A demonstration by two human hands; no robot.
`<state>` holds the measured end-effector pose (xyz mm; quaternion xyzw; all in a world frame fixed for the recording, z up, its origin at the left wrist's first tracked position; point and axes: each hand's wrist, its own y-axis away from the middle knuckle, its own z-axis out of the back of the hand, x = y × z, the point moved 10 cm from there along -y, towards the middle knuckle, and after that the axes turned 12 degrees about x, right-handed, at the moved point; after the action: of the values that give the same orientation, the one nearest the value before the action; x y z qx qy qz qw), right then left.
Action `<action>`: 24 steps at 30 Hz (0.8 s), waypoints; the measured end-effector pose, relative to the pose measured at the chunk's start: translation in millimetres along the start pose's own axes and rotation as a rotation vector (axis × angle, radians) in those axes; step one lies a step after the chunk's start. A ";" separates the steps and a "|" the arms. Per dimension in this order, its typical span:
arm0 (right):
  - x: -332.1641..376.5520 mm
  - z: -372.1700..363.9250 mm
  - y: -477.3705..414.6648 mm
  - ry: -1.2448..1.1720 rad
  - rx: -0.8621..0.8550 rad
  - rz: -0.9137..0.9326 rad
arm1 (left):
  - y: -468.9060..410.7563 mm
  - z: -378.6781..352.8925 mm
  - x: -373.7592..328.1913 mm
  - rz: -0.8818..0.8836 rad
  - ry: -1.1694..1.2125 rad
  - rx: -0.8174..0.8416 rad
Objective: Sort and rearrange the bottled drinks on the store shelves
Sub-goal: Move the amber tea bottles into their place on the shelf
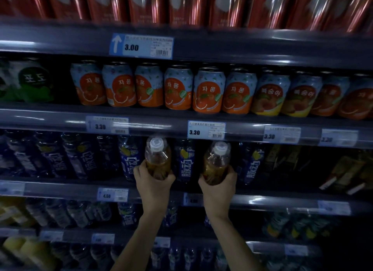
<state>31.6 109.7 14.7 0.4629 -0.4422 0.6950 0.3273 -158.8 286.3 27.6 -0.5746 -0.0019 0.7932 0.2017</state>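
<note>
Now each hand holds an amber drink bottle with a white cap, upright, before the shelf of blue-labelled bottles (186, 161): the left hand (153, 180) has its grip wrapped around one bottle (157, 157), the right hand (219, 185) around the other (216, 162).

Both bare forearms reach up and forward, roughly parallel. The left hand (153, 181) and right hand (218, 185) are each curled closed, fingers wrapped in a grip.

Head camera, close, facing drink shelves (201, 113) straight on.
</note>
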 end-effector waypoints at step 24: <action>9.8 108.4 32.6 -0.016 -0.093 0.020 | 79.1 -42.3 -52.6 -0.146 -0.002 0.175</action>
<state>38.3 -2.2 33.3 0.4484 -0.4810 0.6734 0.3379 -131.7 187.1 42.6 -0.5525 0.0255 0.7739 0.3084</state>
